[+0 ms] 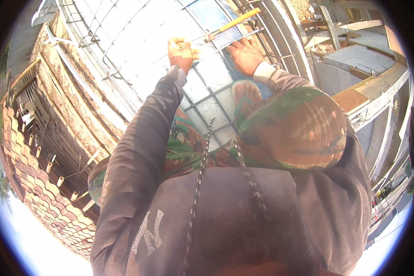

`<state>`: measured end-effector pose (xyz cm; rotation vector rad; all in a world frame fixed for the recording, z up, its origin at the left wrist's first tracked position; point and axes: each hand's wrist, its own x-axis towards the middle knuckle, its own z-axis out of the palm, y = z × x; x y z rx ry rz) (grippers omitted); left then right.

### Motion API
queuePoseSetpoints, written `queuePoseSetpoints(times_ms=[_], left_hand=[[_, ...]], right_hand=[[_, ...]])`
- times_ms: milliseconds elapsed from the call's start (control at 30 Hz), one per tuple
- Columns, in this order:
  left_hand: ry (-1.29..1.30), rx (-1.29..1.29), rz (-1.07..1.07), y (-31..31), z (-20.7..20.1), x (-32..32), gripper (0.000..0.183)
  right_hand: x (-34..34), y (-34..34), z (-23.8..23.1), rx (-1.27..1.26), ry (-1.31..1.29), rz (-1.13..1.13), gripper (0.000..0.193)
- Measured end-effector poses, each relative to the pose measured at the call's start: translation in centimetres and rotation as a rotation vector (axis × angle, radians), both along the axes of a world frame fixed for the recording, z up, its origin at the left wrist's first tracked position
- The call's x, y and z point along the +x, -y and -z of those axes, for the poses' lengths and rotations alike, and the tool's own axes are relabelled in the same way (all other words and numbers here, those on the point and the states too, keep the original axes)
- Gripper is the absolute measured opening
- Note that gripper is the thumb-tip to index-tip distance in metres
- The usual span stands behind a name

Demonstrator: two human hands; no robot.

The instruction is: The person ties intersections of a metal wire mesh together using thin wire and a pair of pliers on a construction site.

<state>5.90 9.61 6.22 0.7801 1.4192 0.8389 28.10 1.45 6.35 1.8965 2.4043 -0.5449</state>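
My left hand (181,54) is raised over the steel bar mesh (210,83), its fingers curled together. Glare washes over it, and whatever it may hold cannot be made out. To its right, my right hand (246,58) lies palm down with its fingers spread against a steel bar, near the mesh's right edge. A hammer (237,21) with an orange handle rests across the bars just beyond both hands. Its head points toward the left hand, and neither hand touches it.
My sandalled foot (246,94) stands on the pale panel under the mesh. Bent bar ends (112,72) line the left side. Timber formwork (377,94) and pale blocks (361,59) lie to the right. A tiled roof (46,209) drops away at lower left.
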Motion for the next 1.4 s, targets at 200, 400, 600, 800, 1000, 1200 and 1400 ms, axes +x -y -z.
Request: queuePoseSetpoints(times_ms=[200, 400, 600, 800, 1000, 1200, 1400], left_hand=[[-0.859, 0.280, 0.552, 1.7, 2.6, -0.4, 0.026], [-0.958, 0.250, 0.588, 1.5, 2.1, 0.7, 0.028], [-0.789, 0.091, 0.336, 2.0, 3.5, 1.8, 0.028], [-0.643, -0.151, 0.236, 1.0, 3.9, 1.8, 0.025], [-0.527, -0.304, 0.136, 0.4, 3.4, 2.1, 0.020], [-0.516, -0.339, 0.117, -0.3, 3.8, 2.4, 0.015], [-0.488, -0.351, 0.079, -0.6, 4.4, 2.7, 0.011]], right_hand=[[0.9, 1.4, 0.4, -0.035, -0.176, 0.146, 0.027], [1.9, 2.1, 0.9, -0.079, -0.223, 0.076, 0.023], [2.6, -1.0, 0.2, -0.188, -0.132, -0.209, 0.029], [2.4, -2.7, -1.0, -0.272, -0.100, -0.312, 0.033], [1.7, -2.5, 0.4, -0.116, -0.122, -0.346, 0.028], [1.3, -2.2, 0.8, -0.065, -0.183, -0.254, 0.020], [1.1, -2.5, 0.7, -0.048, -0.116, -0.251, 0.021]])
